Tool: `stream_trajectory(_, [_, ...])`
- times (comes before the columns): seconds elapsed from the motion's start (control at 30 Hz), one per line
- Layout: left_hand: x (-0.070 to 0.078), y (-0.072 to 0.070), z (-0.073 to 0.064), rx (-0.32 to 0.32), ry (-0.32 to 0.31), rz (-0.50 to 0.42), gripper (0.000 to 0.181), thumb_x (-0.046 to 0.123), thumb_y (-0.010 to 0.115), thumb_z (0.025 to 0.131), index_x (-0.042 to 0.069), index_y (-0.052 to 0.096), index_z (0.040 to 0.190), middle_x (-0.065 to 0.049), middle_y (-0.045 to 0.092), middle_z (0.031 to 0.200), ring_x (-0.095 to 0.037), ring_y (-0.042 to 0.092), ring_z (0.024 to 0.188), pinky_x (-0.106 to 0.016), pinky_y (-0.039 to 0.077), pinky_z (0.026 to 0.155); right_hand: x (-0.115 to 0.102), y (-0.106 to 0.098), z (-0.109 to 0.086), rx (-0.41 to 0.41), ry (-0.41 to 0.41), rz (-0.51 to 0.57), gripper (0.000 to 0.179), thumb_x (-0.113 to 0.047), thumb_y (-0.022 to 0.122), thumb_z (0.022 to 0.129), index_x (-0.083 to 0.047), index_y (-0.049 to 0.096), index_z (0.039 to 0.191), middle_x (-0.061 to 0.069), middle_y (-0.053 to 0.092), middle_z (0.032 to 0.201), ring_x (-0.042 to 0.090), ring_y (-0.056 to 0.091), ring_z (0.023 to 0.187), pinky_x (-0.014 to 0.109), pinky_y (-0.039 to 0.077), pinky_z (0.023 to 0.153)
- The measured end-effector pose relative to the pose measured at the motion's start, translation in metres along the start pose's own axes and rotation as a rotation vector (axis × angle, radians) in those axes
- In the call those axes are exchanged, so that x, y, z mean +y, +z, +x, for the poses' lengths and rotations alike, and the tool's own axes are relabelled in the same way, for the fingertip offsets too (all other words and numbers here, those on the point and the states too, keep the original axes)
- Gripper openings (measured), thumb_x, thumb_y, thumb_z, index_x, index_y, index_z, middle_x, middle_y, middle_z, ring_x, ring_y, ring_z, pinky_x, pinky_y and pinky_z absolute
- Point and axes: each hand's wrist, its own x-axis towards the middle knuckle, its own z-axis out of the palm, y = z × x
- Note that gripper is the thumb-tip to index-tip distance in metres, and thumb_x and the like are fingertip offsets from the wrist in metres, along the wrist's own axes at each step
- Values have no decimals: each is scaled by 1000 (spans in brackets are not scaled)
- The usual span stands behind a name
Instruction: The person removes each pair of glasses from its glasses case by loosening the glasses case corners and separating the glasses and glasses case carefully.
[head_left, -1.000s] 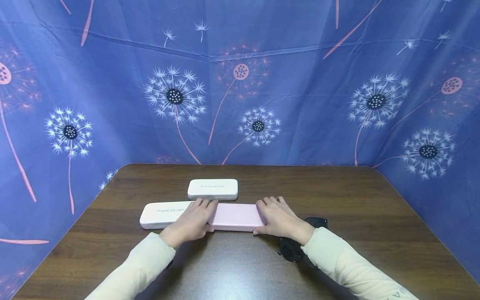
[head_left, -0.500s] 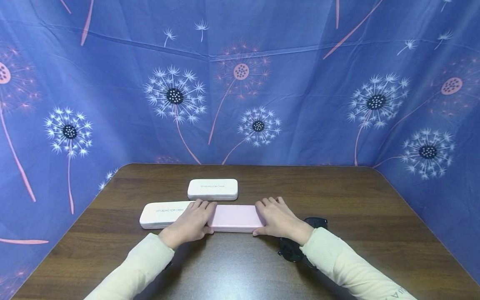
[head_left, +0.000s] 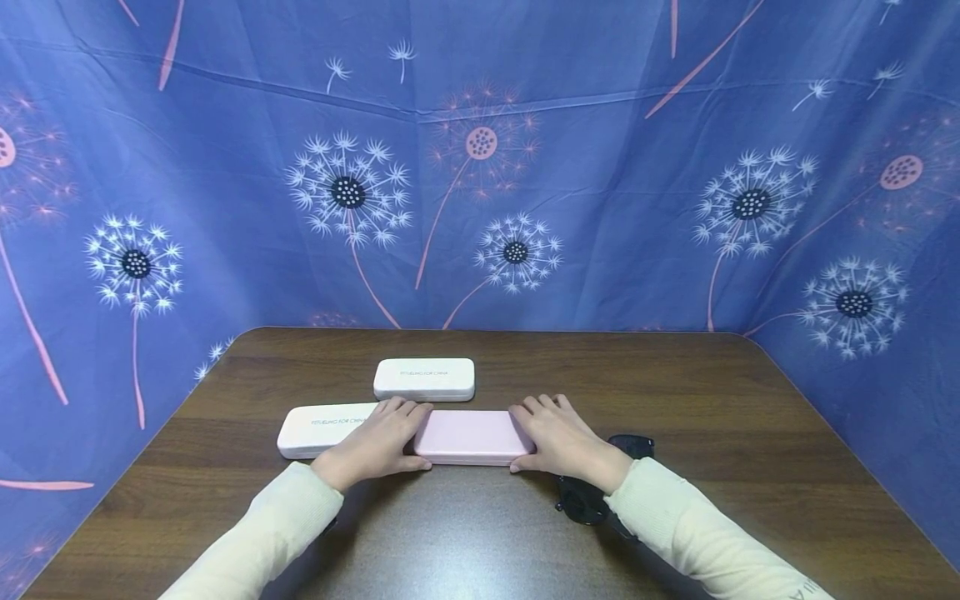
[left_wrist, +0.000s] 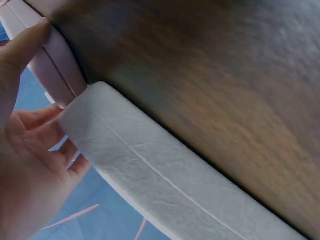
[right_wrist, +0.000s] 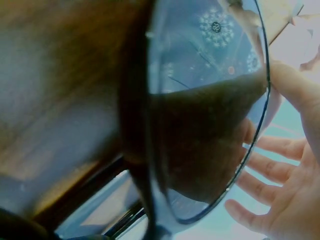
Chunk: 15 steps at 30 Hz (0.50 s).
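A flat pink glasses case (head_left: 472, 435) lies on the table between both hands. My left hand (head_left: 377, 442) holds its left end, thumb along the front side and fingers at the back corner. At the other end, my right hand (head_left: 562, 442) grips the case with its thumb in front and fingers behind. Beside the pink case, end to end, sits a long white glasses case (head_left: 322, 427), partly covered by my left hand; the left wrist view shows the white case (left_wrist: 150, 165) meeting the pink one (left_wrist: 57, 62).
Farther back lies a shorter white glasses case (head_left: 424, 380). Black sunglasses (head_left: 581, 500) rest under my right wrist, partly hidden; a lens (right_wrist: 200, 140) fills much of the right wrist view. A blue dandelion-print cloth (head_left: 600, 208) hangs behind the wooden table (head_left: 712, 417).
The pink case has shifted very slightly toward me. My left hand has moved a little left, and its thumb has stretched out along the front of the case. The right hand is nearly still.
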Motion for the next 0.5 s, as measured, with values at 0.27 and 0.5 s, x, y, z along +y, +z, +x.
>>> stream_trajectory(0.27, [-3,3,0,14,24,-1,77,46,72,72,-3,47,126,-11,60,113,-26,51,102,-42,39,91,1,0,-1,12,-12,14,77,-56,70,68,-6,53,123,9,59,114,28,54,105,51,39,91])
stream_trajectory(0.5, [-2,4,1,27,37,2,75,46,72,72,-2,48,124,-11,60,113,-26,51,102,-42,39,92,4,0,-2,19,-20,10,76,-56,71,67,-7,54,122,8,60,112,27,54,104,53,39,90])
